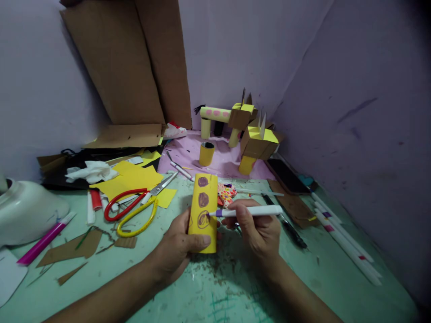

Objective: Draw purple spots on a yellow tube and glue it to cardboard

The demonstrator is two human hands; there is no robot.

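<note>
Left hand (175, 249) grips the lower part of a yellow paper-covered tube (203, 210) over the green bench (183, 296); right hand (257, 229) pinches a slim white marker (229, 213), nib at the third purple-brown spot. Risk: tube rolls under nib pressure, smearing the outline. Tube's long axis runs away from the wearer, marker's crosswise, nib left.
</note>
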